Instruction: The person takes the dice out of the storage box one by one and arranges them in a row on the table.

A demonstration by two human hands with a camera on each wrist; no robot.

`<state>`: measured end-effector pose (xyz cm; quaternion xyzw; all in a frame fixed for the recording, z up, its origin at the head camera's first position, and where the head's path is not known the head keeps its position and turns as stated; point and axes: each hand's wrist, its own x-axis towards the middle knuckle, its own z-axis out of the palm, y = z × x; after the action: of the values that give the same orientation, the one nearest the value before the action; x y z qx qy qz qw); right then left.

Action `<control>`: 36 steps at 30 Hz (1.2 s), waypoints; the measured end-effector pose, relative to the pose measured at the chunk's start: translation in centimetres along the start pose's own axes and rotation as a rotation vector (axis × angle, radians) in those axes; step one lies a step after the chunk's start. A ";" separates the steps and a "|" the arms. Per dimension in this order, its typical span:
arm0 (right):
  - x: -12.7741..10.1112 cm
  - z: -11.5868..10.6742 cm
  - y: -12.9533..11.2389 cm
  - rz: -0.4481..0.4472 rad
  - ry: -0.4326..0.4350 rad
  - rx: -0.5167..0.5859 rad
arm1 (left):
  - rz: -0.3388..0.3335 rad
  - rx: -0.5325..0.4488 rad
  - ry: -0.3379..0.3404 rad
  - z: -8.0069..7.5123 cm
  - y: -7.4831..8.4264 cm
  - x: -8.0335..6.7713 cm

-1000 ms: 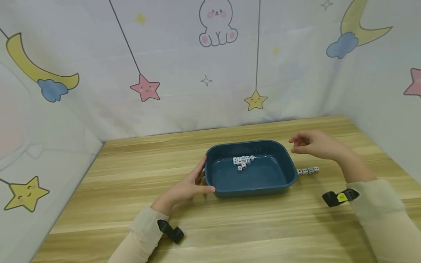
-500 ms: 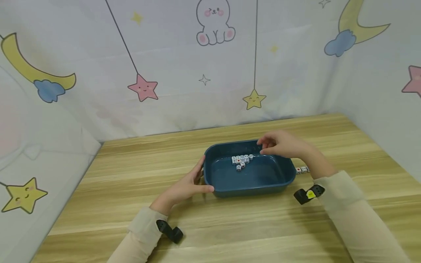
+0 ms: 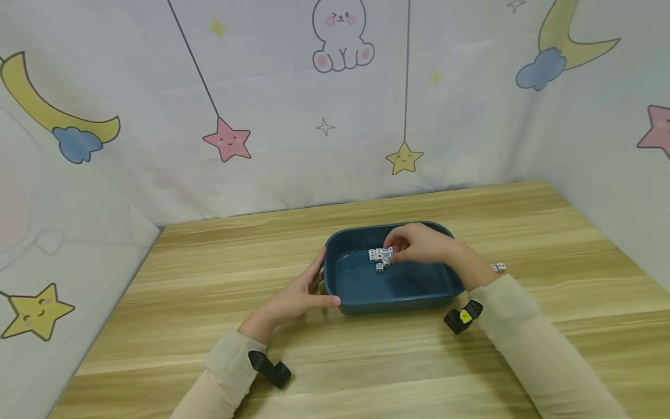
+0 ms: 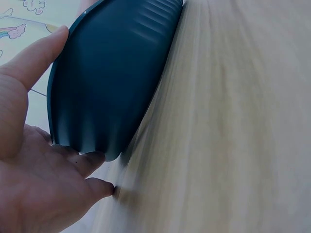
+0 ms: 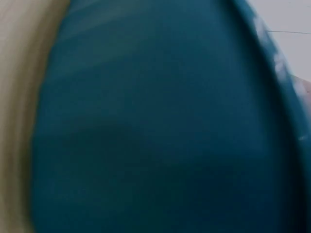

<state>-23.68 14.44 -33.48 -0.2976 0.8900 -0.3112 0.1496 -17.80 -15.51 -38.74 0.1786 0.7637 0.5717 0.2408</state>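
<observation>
A dark blue rectangular tray (image 3: 366, 291) stands on the wooden table. Inside it, several white dice (image 3: 379, 255) sit in a small cluster. My left hand (image 3: 295, 297) holds the tray's left end, its thumb at the near corner rim and its fingers against the end wall. In the left wrist view, the left hand (image 4: 34, 165) spans that end of the tray (image 4: 107, 73). My right hand (image 3: 421, 244) reaches over the right part of the tray and pinches a die at the cluster's right edge, partly hidden by the fingers. The right wrist view shows only the blurred tray wall (image 5: 155, 107).
A short row of dice (image 3: 501, 267) lies on the table right of the tray, partly covered by the right forearm. The wooden table (image 3: 235, 256) meets a patterned cloth backdrop (image 3: 282, 169) behind and at both sides.
My right hand has moved left from beside the tray, across its right wall, and down to the dice inside. The left hand and the tray have kept their places.
</observation>
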 end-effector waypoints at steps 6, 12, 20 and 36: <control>0.6 1.0 0.6 0.030 -0.023 -0.030 | -0.006 0.008 0.002 0.1 0.1 0.1; 1.0 1.6 1.0 0.043 -0.033 -0.038 | -0.012 0.007 -0.001 0.2 0.2 0.0; 1.4 2.0 1.3 0.057 -0.039 -0.063 | -0.007 0.012 0.005 0.1 0.2 0.0; 1.5 2.2 1.2 0.123 -0.061 -0.065 | -0.010 0.005 0.005 0.1 0.2 0.0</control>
<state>-24.39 13.24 -36.03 -0.2563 0.9113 -0.2633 0.1856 -17.73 -15.34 -38.57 0.1738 0.7666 0.5691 0.2413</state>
